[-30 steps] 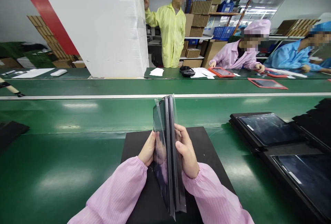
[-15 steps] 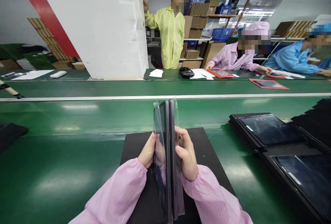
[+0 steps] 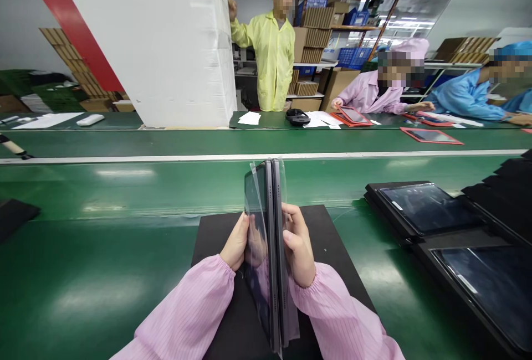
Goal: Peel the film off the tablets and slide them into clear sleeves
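Two grey-edged tablets stand upright on edge, side by side and touching, in the middle of the head view: a left tablet (image 3: 271, 238) and a right tablet (image 3: 279, 238). Clear film (image 3: 256, 194) hangs loosely off the left one's screen side; more film (image 3: 293, 324) sticks out along the right one. My left hand (image 3: 235, 242) presses on the left tablet's outer face, its fingers partly hidden behind it. With thumb and fingers, my right hand (image 3: 300, 246) grips the right tablet's outer side. Beneath them lies a flat black board (image 3: 332, 260).
On the right, black trays hold tablets, one far (image 3: 428, 207) and one near (image 3: 490, 282), beside a stack of black pieces (image 3: 505, 199). Across the green bench (image 3: 137, 249), co-workers handle red-framed tablets (image 3: 432, 135). A person in yellow (image 3: 272, 61) stands by a white pillar (image 3: 178, 44).
The tablets' near ends have lifted slightly and shifted a little right, showing more of the left screen. Both hands keep their hold. The view has shifted slightly.
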Action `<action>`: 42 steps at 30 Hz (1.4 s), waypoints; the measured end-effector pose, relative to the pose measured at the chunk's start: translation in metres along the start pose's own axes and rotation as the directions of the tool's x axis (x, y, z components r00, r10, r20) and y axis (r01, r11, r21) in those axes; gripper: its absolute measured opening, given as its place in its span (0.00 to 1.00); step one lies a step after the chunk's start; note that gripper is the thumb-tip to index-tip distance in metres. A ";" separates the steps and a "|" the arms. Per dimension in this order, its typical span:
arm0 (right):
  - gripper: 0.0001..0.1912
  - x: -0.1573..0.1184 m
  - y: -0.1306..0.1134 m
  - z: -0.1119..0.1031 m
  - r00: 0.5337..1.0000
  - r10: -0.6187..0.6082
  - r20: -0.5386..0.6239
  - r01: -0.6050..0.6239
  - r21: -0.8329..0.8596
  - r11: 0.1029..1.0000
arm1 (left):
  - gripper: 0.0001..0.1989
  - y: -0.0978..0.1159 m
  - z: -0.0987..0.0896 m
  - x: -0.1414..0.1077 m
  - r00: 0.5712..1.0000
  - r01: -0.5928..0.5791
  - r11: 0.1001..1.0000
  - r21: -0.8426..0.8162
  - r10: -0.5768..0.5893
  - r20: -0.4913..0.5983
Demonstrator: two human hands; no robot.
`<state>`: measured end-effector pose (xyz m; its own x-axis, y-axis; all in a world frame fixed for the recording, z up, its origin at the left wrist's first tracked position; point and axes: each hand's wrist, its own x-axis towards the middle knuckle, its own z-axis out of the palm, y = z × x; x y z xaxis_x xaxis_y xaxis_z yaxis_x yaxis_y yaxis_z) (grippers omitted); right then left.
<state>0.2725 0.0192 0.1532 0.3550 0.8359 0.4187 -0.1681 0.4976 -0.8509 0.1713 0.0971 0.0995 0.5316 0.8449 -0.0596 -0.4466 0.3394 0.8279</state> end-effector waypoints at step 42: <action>0.21 -0.001 0.004 0.000 1.000 0.017 -0.026 -0.018 -0.061 0.998 | 0.30 0.000 0.000 0.000 0.999 0.039 0.999 -0.021 -0.039 -0.008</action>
<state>0.2717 0.0200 0.1496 0.3763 0.8377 0.3958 -0.1179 0.4671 -0.8763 0.1711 0.0967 0.1001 0.5430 0.8342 -0.0965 -0.4405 0.3807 0.8130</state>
